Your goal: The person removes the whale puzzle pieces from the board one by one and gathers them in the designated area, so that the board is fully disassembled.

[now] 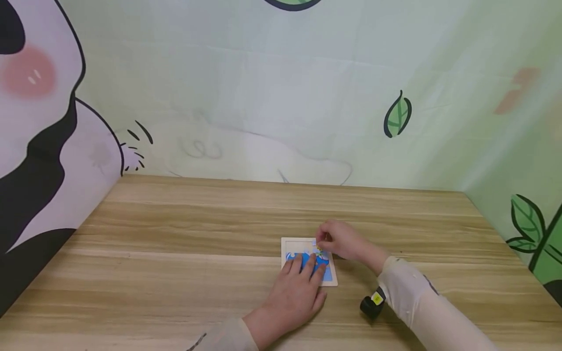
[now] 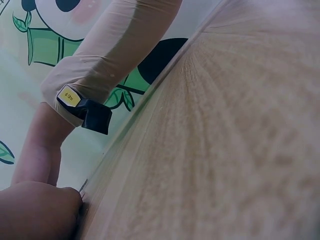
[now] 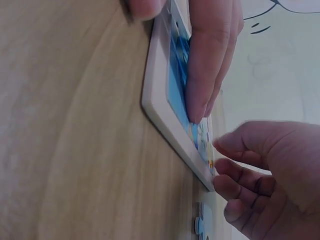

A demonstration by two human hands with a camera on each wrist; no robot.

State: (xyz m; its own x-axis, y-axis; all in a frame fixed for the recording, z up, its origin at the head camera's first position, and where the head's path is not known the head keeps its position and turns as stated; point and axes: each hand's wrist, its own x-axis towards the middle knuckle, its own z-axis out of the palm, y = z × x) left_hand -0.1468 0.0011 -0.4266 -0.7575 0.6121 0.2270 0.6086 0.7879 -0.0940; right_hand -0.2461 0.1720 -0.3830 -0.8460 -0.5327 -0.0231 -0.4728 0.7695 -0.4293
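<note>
A small jigsaw puzzle [image 1: 326, 275] with a blue picture lies in a pale wooden frame [image 1: 287, 239] on the table. My left hand [image 1: 295, 295] rests over its lower left part, fingers spread and nearly straight on the blue pieces. At the frame's far right corner, my right hand [image 1: 340, 240] has thumb and fingers curled, pinching a small light-coloured puzzle piece [image 1: 314, 242] at the fingertips. The right wrist view shows the right hand [image 3: 272, 172] at that corner, its fingertips close to orange and white details of the picture. The left fingers [image 3: 210, 60] press on the puzzle there.
Another puzzle piece [image 3: 200, 226] sits on the table just beyond the frame, below the right fingers in the right wrist view. A black wrist camera [image 1: 372, 306] with a yellow label hangs from the right sleeve. A printed cloth wall [image 1: 263, 97] borders the wooden table [image 1: 175, 292].
</note>
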